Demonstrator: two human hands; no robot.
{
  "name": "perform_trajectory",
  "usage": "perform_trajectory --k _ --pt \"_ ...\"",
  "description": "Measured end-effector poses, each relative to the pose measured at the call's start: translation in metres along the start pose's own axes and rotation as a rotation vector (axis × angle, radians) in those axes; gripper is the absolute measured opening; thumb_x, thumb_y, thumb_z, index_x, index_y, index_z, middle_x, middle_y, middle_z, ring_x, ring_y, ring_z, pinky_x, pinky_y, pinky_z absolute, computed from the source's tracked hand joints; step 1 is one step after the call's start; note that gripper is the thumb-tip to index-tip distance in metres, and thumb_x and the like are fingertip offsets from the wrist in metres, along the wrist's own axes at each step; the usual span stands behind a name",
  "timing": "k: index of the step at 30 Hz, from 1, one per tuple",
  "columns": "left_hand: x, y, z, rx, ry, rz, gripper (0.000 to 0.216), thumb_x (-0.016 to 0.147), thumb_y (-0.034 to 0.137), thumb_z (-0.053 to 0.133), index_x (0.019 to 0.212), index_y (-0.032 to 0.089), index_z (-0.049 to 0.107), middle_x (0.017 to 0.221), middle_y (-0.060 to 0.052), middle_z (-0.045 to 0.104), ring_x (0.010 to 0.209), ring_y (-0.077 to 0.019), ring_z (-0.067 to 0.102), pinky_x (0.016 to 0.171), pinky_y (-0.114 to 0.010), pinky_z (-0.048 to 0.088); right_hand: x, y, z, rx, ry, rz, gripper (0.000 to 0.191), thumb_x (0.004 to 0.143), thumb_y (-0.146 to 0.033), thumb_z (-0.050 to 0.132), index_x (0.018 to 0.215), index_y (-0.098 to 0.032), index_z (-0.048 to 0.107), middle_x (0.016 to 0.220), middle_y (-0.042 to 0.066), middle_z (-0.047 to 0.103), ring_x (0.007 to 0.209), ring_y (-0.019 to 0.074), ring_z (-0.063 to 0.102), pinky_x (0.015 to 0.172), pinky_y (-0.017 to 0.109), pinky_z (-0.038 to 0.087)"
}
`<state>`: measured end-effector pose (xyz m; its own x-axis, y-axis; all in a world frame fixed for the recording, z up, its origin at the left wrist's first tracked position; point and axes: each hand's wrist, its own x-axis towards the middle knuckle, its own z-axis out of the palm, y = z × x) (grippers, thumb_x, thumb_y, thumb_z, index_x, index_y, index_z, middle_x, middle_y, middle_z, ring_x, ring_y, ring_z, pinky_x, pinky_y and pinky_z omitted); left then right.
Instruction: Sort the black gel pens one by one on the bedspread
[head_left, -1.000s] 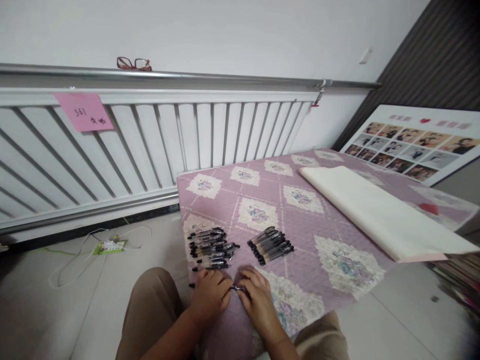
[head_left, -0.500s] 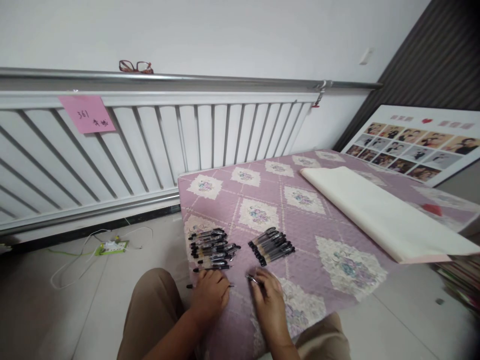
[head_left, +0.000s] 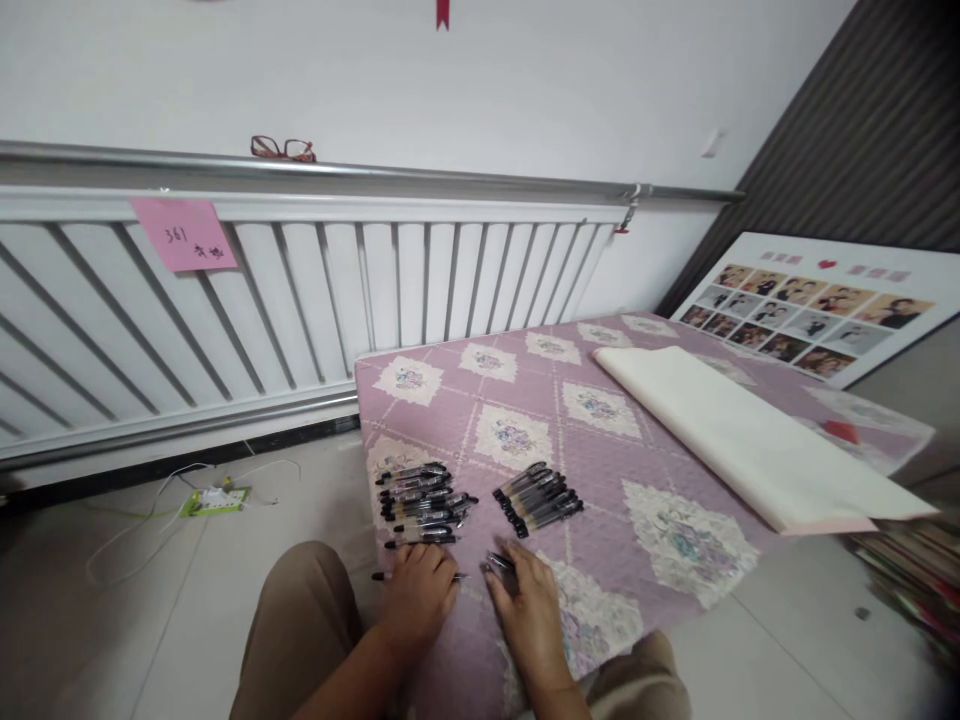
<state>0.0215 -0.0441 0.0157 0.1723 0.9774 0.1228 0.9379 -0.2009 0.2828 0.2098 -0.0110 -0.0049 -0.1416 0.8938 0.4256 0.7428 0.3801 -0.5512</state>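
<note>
My left hand [head_left: 421,592] is closed over a black pen [head_left: 380,577] lying crosswise on the cloth. The pen's dark end sticks out to the left and its thin point to the right; its middle is hidden. Thumb and fingers of my right hand [head_left: 526,612] curl around a short dark pen part [head_left: 500,560], perhaps a cap; the palm hides the rest. Just beyond the left hand lies a loose stack of pens [head_left: 420,495], mostly pointing right. Several pens in a neat slanted row [head_left: 540,497] lie beyond the right hand.
A purple flowered cloth [head_left: 442,420] covers the table. A cream folded sheet [head_left: 735,430] and a photo board [head_left: 810,300] are on the right. Behind stands a white radiator [head_left: 397,290] with a pink note [head_left: 184,235]; glasses [head_left: 283,149] rest on its pipe.
My right hand has shifted slightly left, and the pen part in it has turned a little. The left hand stays on its pen. The whole view has tilted slightly upward.
</note>
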Motion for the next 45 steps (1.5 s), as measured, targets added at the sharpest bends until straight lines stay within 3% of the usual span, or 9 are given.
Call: perform_trajectory --k 5,10,16,24,29,32,38,42,45 --pt "-0.004 -0.002 0.001 -0.063 0.044 -0.009 0.02 0.085 0.032 0.061 0.105 0.029 0.06 0.106 0.001 0.061 0.101 -0.0208 0.05 0.091 -0.038 0.03 0.0 -0.003 -0.001 -0.066 -0.068 -0.036 0.028 0.081 -0.025 0.058 0.109 -0.022 0.062 0.105 0.008 0.066 0.097 0.0249 0.059 0.087 0.041 0.047" --pt "-0.02 -0.014 0.0 -0.099 0.14 -0.074 0.027 0.084 0.024 0.059 0.11 0.028 0.06 0.114 -0.002 0.06 0.108 -0.0228 0.049 0.094 -0.039 0.032 0.001 -0.004 -0.001 -0.097 -0.075 -0.05 0.022 0.083 -0.02 0.054 0.101 -0.023 0.066 0.102 0.008 0.067 0.094 0.0247 0.061 0.084 0.039 0.049" --pt "-0.033 -0.03 -0.001 -0.044 0.103 -0.149 0.024 0.087 0.015 0.053 0.102 0.031 0.065 0.106 0.0 0.062 0.1 -0.0191 0.052 0.089 -0.035 0.034 0.011 -0.006 0.004 -0.131 -0.119 -0.064 0.021 0.084 -0.022 0.052 0.099 -0.023 0.067 0.096 0.007 0.068 0.09 0.0238 0.063 0.082 0.036 0.05" --pt "-0.014 -0.022 -0.002 -0.048 0.023 -0.117 0.02 0.091 0.02 0.049 0.099 0.028 0.066 0.101 0.0 0.063 0.097 -0.02 0.051 0.083 -0.033 0.034 0.038 -0.016 0.018 -0.128 -0.172 -0.057 0.023 0.084 -0.024 0.051 0.101 -0.026 0.066 0.093 0.004 0.065 0.081 0.019 0.065 0.068 0.028 0.052" --pt "0.0 -0.019 -0.01 -0.062 -0.053 -0.183 0.023 0.092 0.022 0.045 0.1 0.025 0.066 0.104 -0.002 0.062 0.1 -0.0212 0.051 0.083 -0.033 0.035 0.053 -0.016 0.024 0.106 -0.169 -0.147 0.023 0.08 -0.019 0.052 0.096 -0.025 0.068 0.093 0.004 0.067 0.088 0.0189 0.064 0.078 0.031 0.052" --pt "0.004 -0.019 -0.01 -0.056 -0.027 -0.199 0.023 0.092 0.019 0.044 0.098 0.024 0.066 0.103 -0.002 0.062 0.101 -0.0211 0.051 0.084 -0.032 0.036 0.056 -0.014 0.023 0.136 -0.135 -0.154 0.023 0.082 -0.019 0.049 0.098 -0.021 0.066 0.099 0.007 0.068 0.095 0.02 0.063 0.085 0.034 0.051" --pt "0.009 -0.025 -0.003 -0.018 0.057 -0.177 0.017 0.091 0.018 0.048 0.093 0.023 0.064 0.097 -0.003 0.061 0.099 -0.0217 0.051 0.084 -0.034 0.037 0.041 -0.014 0.02 0.12 -0.047 -0.087 0.016 0.086 -0.029 0.051 0.087 -0.019 0.063 0.082 0.007 0.065 0.074 0.0194 0.064 0.068 0.031 0.053" --pt "0.017 -0.026 -0.006 0.008 0.06 -0.158 0.017 0.091 0.018 0.046 0.089 0.022 0.063 0.096 -0.003 0.06 0.097 -0.0214 0.052 0.083 -0.034 0.038 0.032 -0.014 0.023 0.086 -0.036 -0.078 0.018 0.087 -0.034 0.051 0.08 -0.021 0.061 0.078 0.005 0.063 0.076 0.0202 0.062 0.071 0.032 0.053" --pt "0.018 -0.025 -0.009 -0.005 0.078 -0.177 0.016 0.091 0.019 0.047 0.088 0.023 0.063 0.094 -0.003 0.06 0.096 -0.0215 0.052 0.085 -0.035 0.039 0.033 -0.012 0.026 0.089 -0.029 -0.067 0.015 0.087 -0.032 0.051 0.085 -0.022 0.061 0.082 0.006 0.064 0.079 0.0208 0.063 0.073 0.033 0.053"
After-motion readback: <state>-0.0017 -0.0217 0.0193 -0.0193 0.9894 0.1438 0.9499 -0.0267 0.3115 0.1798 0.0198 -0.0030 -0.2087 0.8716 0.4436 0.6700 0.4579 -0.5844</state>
